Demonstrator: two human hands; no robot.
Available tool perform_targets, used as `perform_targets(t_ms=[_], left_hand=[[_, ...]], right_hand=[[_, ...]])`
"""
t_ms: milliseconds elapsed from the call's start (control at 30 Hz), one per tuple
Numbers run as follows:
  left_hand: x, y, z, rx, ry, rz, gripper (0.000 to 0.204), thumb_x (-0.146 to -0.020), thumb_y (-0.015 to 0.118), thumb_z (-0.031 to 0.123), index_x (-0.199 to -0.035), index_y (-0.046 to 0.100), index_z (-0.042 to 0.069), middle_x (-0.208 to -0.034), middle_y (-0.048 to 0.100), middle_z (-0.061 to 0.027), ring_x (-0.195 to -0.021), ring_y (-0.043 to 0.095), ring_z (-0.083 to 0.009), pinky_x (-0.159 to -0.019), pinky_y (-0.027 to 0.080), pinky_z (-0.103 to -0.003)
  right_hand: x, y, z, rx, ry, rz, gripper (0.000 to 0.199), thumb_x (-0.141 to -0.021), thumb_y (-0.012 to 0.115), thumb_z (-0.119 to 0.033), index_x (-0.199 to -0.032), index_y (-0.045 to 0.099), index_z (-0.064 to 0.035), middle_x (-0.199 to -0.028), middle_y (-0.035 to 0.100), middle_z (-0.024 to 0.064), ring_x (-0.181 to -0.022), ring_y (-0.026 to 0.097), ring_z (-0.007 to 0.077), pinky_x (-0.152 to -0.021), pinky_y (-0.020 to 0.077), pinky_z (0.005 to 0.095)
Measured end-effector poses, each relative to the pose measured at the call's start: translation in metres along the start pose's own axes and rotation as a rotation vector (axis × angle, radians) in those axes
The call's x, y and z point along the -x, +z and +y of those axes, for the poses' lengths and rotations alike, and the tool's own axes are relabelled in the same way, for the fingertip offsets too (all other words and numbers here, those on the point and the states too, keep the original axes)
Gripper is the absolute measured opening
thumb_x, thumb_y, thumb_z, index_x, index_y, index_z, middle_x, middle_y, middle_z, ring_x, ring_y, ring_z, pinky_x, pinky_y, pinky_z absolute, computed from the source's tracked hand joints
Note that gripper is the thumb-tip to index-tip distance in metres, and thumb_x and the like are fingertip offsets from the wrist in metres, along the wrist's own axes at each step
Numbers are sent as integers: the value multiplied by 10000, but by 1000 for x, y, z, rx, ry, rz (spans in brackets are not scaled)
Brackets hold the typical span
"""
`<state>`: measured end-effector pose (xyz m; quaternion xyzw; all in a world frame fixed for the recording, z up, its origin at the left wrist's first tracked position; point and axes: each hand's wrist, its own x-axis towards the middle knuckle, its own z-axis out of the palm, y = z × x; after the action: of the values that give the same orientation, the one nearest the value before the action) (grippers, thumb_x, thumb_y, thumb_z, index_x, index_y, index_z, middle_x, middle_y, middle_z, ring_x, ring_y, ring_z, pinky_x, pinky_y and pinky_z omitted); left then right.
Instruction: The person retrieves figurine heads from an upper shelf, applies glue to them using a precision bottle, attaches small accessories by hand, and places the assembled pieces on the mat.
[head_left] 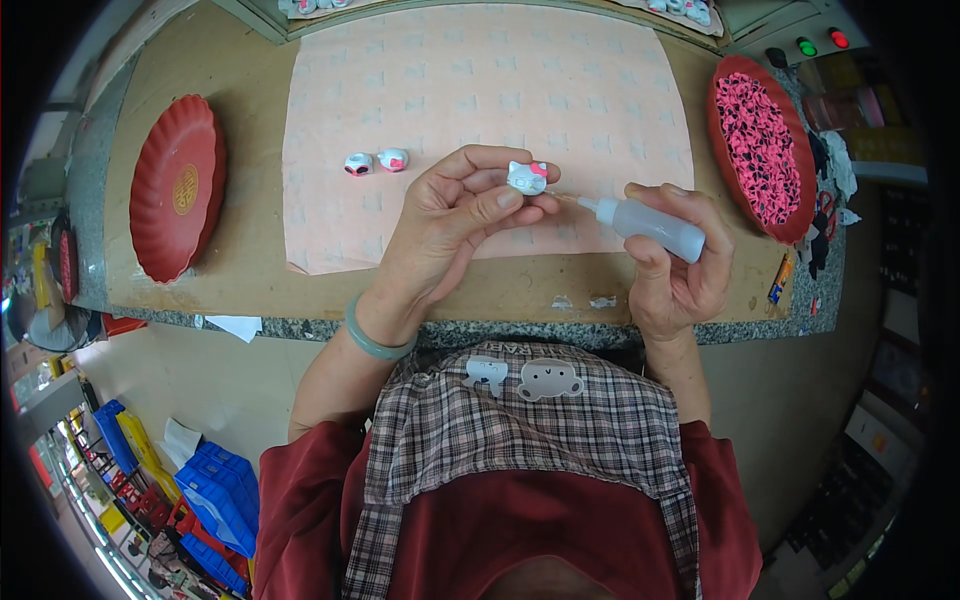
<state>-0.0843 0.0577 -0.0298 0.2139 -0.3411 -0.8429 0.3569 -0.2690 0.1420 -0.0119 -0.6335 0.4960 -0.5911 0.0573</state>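
I see my left hand [450,215] pinching the small white cat figure [526,177] above the table [250,270]; my right hand [675,265] grips the glue bottle [650,226], nozzle pointing left, just beside the figure.

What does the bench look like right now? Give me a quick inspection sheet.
Surface: brown bench top with a pale pink sheet spread on it.
Job's things: small white figure with a pink bow pinched in the left hand; squeeze bottle in the right hand, nozzle aimed at the figure.
Clutter: two more small figures on the sheet; empty red plate at left; red plate of pink pieces at right.
Grippers: both hands closed on their items.
Cables: nothing seen.
Surroundings: blue crates on the floor.
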Motion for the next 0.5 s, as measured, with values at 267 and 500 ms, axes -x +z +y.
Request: perform_targets(t_ms=[267,500], left_hand=[[0,0,-2,-94,92,27,270,-832,611,12,-1091,543,-20,-1096,609,-180,-920,638,-220,-833,535,-303],[0,-3,-4,-119,87,28,307,-810,646,33,-1090,533,-22,-1098,611,-172,-914,638,-224,-849,527,-341]], right_hand=[[-1,3,-1,-45,-6,40,452,-779,721,-165,-1096,482,52,-947,617,178,-804,638,249,-670,522,304],[-1,3,0,-30,-27,-8,455,-769,729,-156,-1100,486,41,-930,628,176,-804,644,244,-671,524,299]])
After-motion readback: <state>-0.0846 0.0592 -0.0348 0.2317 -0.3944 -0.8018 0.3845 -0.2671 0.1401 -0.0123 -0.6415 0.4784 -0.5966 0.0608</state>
